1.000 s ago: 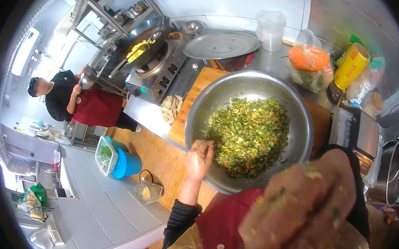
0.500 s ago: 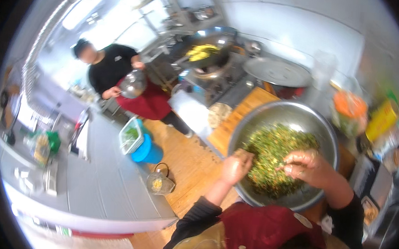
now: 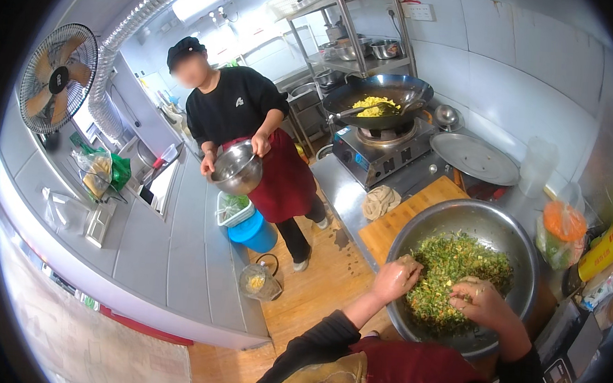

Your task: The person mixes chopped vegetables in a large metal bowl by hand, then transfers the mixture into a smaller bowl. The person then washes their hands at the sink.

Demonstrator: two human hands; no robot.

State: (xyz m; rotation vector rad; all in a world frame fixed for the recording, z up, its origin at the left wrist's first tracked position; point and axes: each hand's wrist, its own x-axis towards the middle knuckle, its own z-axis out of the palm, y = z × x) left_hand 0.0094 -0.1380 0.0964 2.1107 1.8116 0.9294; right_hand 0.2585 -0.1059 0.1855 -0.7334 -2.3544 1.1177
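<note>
A wide steel bowl [image 3: 525, 257] in front of me holds a heap of finely chopped green vegetables [image 3: 456, 267] with orange and yellow bits. My left hand [image 3: 397, 278] is at the heap's left edge, its fingers curled in against the mix. On the near right side of the heap is my right hand [image 3: 482, 303], fingers bent and drawn together at the mix. Whatever lies within either grip is hidden. Wet bits cling to the skin of both hands.
Beside the bowl lies a wooden board [image 3: 406, 226] with a crumpled cloth [image 3: 381, 203]. A wok [image 3: 340, 99] with yellow food sits on a burner beyond. At left, a co-worker [image 3: 234, 110] holds a steel bowl [image 3: 237, 170] near a blue bucket [image 3: 256, 234].
The view has swung left, bringing a fan into sight. The co-worker has come nearer, still holding the steel bowl. My hands stay at the chopped vegetables, with the left fingers closer in.
</note>
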